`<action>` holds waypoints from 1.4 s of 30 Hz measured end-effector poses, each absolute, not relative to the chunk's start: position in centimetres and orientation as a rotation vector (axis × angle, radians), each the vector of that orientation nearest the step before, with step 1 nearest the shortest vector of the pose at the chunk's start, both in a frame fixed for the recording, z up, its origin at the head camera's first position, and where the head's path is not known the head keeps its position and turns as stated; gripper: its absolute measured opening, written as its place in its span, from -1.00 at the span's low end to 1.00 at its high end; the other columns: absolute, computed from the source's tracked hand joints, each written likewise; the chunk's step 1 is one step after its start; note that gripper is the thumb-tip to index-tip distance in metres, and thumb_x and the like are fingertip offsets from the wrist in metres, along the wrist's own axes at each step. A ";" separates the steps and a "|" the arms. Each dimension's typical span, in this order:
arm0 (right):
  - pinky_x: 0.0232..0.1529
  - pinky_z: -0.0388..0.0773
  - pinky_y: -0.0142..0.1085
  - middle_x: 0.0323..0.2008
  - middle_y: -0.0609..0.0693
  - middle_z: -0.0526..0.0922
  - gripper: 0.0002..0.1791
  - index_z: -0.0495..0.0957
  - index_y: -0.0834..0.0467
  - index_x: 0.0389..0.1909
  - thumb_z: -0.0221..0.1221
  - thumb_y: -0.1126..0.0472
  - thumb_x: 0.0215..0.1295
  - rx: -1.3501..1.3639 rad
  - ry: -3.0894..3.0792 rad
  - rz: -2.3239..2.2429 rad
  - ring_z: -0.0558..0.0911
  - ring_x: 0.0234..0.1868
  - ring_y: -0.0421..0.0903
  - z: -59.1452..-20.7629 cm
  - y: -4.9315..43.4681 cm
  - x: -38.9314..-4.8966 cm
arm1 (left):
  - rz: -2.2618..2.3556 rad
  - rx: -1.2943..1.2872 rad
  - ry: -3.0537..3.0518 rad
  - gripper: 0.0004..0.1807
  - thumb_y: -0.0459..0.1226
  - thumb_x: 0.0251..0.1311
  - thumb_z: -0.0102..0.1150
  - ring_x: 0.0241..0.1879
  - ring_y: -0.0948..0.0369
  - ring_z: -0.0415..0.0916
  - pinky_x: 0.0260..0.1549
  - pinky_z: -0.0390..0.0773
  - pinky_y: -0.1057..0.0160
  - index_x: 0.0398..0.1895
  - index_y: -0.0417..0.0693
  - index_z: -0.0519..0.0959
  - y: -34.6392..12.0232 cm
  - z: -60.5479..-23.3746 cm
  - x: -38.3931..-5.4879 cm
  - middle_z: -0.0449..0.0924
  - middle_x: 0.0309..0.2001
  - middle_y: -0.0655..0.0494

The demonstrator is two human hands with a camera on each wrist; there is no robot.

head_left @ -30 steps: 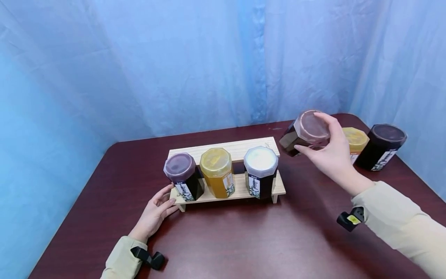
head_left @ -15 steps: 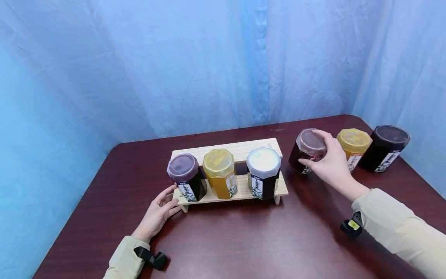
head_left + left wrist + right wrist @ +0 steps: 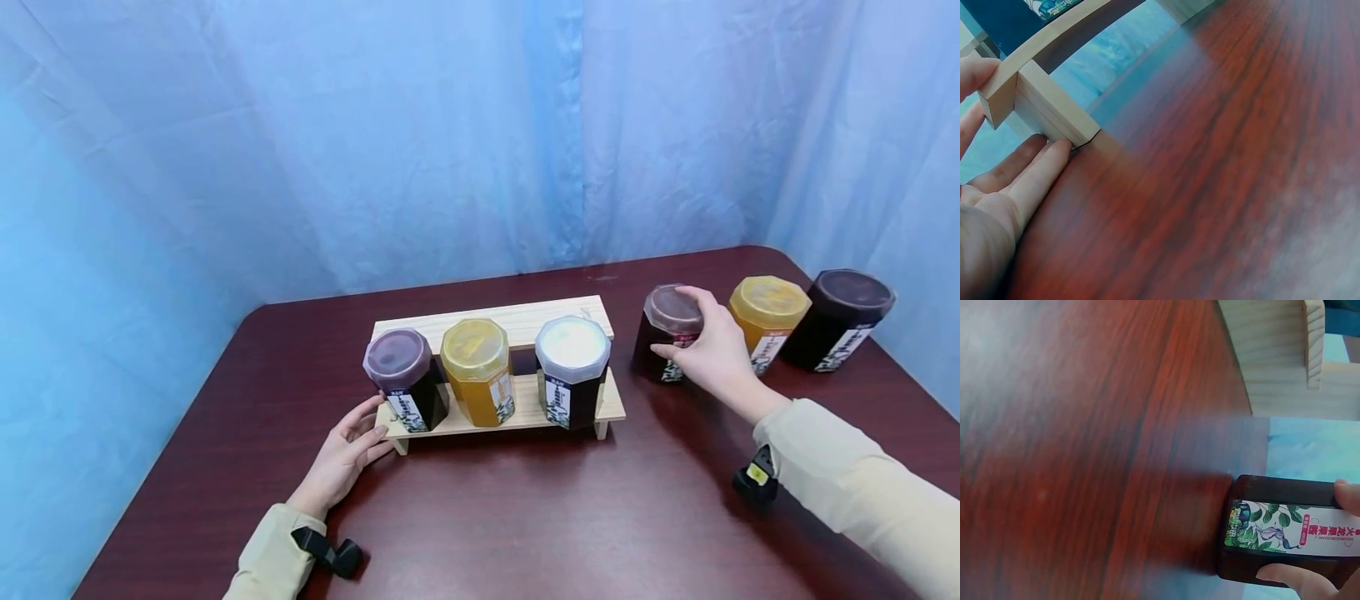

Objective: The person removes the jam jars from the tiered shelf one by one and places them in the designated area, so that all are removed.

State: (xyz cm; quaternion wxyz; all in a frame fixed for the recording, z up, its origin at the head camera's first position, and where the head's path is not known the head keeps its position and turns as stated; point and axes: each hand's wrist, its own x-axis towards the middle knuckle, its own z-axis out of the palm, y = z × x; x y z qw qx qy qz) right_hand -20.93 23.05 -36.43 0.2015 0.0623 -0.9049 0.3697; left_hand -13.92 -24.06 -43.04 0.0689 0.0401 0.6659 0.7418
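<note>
In the head view my right hand (image 3: 718, 350) holds a jar (image 3: 672, 309) with a dark red filling and a cloudy lid, fingers over the lid's far side and thumb at its near side. The jar's label (image 3: 1297, 528), with leaves and a bird, shows in the right wrist view; its base is down at the table. My left hand (image 3: 339, 458) grips the left end of a two-step wooden rack (image 3: 528, 400), with fingertips against its leg (image 3: 1054, 103). Along the lower step stand a purple-lidded jar (image 3: 405, 375), a yellow jar (image 3: 478, 375) and a white-lidded dark jar (image 3: 572, 375).
Right of the held jar stand another yellow jar (image 3: 768, 312) and a black jar (image 3: 836, 321), close together near the table's right edge. The dark red table (image 3: 525, 517) is bounded behind by a blue curtain (image 3: 420, 150).
My right hand has lowered the dark red jar from a tilted position in the air to upright on the table, left of the yellow jar. The left hand keeps its place at the rack.
</note>
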 end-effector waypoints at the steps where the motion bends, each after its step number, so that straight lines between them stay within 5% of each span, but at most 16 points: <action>1: -0.01 0.33 0.18 0.05 0.42 0.40 -0.10 0.20 0.26 0.27 0.42 0.38 -0.14 0.170 -2.529 1.028 0.37 0.04 0.33 -36.5 23.2 -21.0 | 2.231 0.125 2.004 -0.53 -0.44 0.27 -0.01 -0.08 0.28 0.51 -0.11 0.60 0.27 0.13 0.29 0.36 -24.0 -43.0 -13.9 0.40 0.04 0.12; 16: -0.11 0.42 0.18 0.05 0.47 0.32 -0.08 0.10 0.27 0.36 0.38 0.31 -0.01 0.204 -2.635 0.942 0.41 -0.12 0.30 -36.3 23.8 -21.8 | 2.248 0.106 1.984 -0.52 -0.47 0.26 -0.02 -0.11 0.29 0.51 -0.13 0.60 0.29 0.09 0.31 0.37 -23.8 -42.6 -13.7 0.42 0.00 0.15; 30: 0.09 0.29 0.28 0.15 0.49 0.29 -0.03 0.05 0.33 0.36 0.40 0.20 0.00 0.274 -2.764 0.908 0.31 0.14 0.40 -35.1 24.4 -21.8 | 2.240 0.121 1.993 -0.53 -0.46 0.27 -0.01 -0.10 0.29 0.53 -0.12 0.60 0.29 0.09 0.30 0.38 -23.8 -42.6 -13.7 0.43 0.01 0.14; 33: 0.04 0.33 0.26 0.16 0.49 0.31 -0.05 0.08 0.32 0.35 0.39 0.16 0.01 0.294 -2.801 0.877 0.33 0.12 0.39 -34.5 24.5 -21.5 | 2.232 0.114 1.999 -0.53 -0.46 0.27 -0.01 -0.10 0.29 0.53 -0.12 0.60 0.29 0.11 0.29 0.36 -23.8 -42.6 -13.6 0.41 0.02 0.13; 39: -0.29 0.42 -0.05 -0.04 0.42 0.47 -0.14 0.20 0.35 0.25 0.41 0.10 0.00 0.333 -2.815 0.793 0.51 -0.24 0.16 -33.1 25.0 -20.8 | 2.240 0.124 1.991 -0.54 -0.45 0.27 0.00 -0.09 0.28 0.54 -0.12 0.60 0.28 0.12 0.28 0.36 -23.8 -42.6 -13.7 0.41 0.02 0.13; 42: -0.23 0.43 0.01 0.00 0.41 0.45 -0.16 0.22 0.35 0.24 0.39 0.06 0.03 0.336 -2.828 0.789 0.48 -0.13 0.20 -32.4 25.3 -20.3 | 2.245 0.115 1.991 -0.54 -0.45 0.27 0.01 -0.08 0.28 0.53 -0.12 0.60 0.28 0.11 0.27 0.36 -23.8 -42.6 -13.7 0.41 0.02 0.14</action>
